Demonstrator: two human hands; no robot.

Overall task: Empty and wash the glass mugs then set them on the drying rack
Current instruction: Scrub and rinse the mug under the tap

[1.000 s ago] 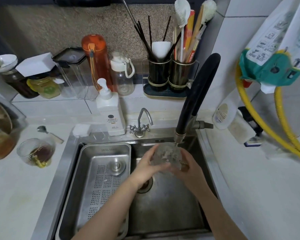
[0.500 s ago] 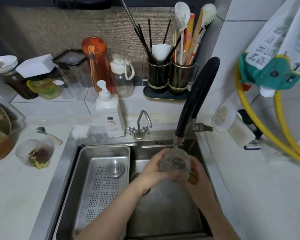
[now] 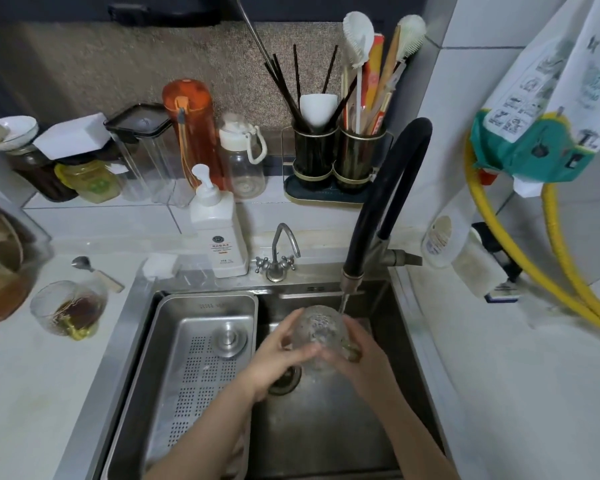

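A textured glass mug point(image 3: 317, 329) is held over the sink basin point(image 3: 319, 420), just under the black faucet point(image 3: 388, 188), whose thin stream of water runs onto the mug's far rim. My left hand point(image 3: 279, 355) grips the mug from the left and my right hand point(image 3: 359, 356) grips it from the right, fingers curled around its sides. A second glass mug point(image 3: 68, 310) with brown liquid and a yellowish piece inside stands on the counter at the left. The perforated steel drying rack point(image 3: 201, 358) sits in the left part of the sink.
A white soap pump bottle point(image 3: 217, 230) and a small chrome tap point(image 3: 279, 252) stand behind the sink. A spoon point(image 3: 96, 271) lies on the left counter. Bottles, jars and a utensil holder point(image 3: 336, 161) line the back ledge. A yellow hose point(image 3: 520, 258) hangs at right.
Both hands have shifted the mug slightly toward me and lower under the faucet, turning it between the palms. The second mug has not moved.
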